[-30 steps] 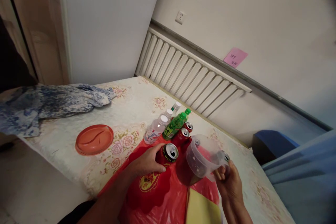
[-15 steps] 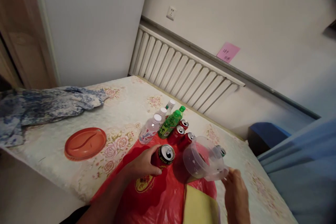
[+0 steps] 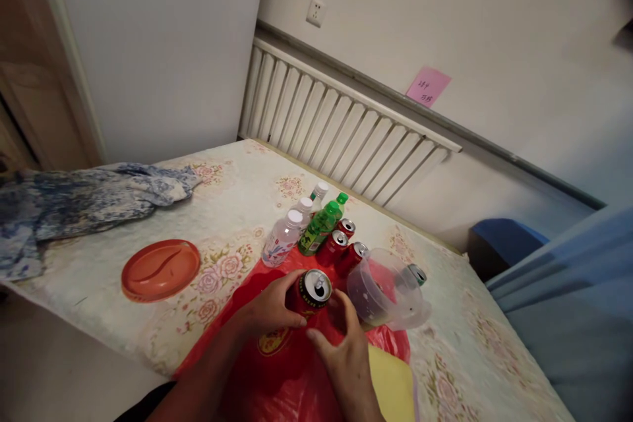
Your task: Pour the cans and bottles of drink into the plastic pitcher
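My left hand (image 3: pixel 274 306) is wrapped round the left side of a red drink can (image 3: pixel 307 306) with a black-and-gold band and an opened silver top. Close to the can's right side is my right hand (image 3: pixel 346 349), thumb and fingers apart; I cannot tell if a fingertip touches it. Just beyond the right hand stands a clear plastic jug (image 3: pixel 368 293), its handle side facing right. Red cans (image 3: pixel 332 249), green bottles (image 3: pixel 320 229) and clear white-capped bottles (image 3: pixel 283 241) stand behind. Beneath the hands lies a red plastic bag (image 3: pixel 257 382).
A yellow cloth (image 3: pixel 393 379) lies partly behind my right hand. Left on the flowered tablecloth (image 3: pixel 232 201) are an orange-red oval lid (image 3: pixel 161 270) and a blue-white patterned fabric (image 3: pixel 109 201). A green-sided can (image 3: pixel 418 273) sits beyond the jug; a radiator (image 3: pixel 326 115) lines the wall.
My right hand has let go of the jug's handle and moved left to the can. The jug now stands by itself. My left hand keeps its hold on the can.
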Available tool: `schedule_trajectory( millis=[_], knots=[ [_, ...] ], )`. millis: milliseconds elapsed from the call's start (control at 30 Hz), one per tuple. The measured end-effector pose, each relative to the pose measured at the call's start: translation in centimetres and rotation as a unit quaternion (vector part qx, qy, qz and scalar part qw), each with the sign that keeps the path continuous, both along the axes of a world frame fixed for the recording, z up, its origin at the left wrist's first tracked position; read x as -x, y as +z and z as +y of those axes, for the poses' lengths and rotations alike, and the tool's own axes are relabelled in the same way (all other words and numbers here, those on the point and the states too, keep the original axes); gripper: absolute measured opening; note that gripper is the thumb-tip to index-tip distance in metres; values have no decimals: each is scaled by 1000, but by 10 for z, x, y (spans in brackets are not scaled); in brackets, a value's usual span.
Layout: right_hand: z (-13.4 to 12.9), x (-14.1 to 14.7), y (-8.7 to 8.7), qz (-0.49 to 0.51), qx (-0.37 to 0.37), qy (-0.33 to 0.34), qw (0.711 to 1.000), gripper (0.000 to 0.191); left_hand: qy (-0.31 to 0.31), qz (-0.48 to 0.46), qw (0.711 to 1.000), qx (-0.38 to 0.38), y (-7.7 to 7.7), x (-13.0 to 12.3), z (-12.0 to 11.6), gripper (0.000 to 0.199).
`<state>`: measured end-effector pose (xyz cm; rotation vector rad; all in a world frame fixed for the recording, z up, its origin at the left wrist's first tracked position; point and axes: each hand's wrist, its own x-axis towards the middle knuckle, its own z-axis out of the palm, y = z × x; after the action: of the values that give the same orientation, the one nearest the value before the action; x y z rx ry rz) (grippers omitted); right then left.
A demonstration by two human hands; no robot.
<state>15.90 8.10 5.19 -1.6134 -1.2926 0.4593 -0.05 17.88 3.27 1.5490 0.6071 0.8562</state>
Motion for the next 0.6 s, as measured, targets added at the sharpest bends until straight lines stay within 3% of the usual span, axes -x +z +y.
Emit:
schedule_trajectory(
  millis=[133,300,467,600],
  knots=[
    [21,18,-2,-9,-21,-9,1000,66,14,-9,999,-29,-3,-3,-2,76],
    [26,25,-7,-4,5,-66,998,70,34,29,997,-60,4,-5,-10,74],
    [11,24,-5,0,5,-75,997,72,57,74,991,-99,6,-9,-27,68],
    [-14,14,10,-8,-5,-71,997,66,61,88,988,-113,2,-22,-46,70]
  ],
)
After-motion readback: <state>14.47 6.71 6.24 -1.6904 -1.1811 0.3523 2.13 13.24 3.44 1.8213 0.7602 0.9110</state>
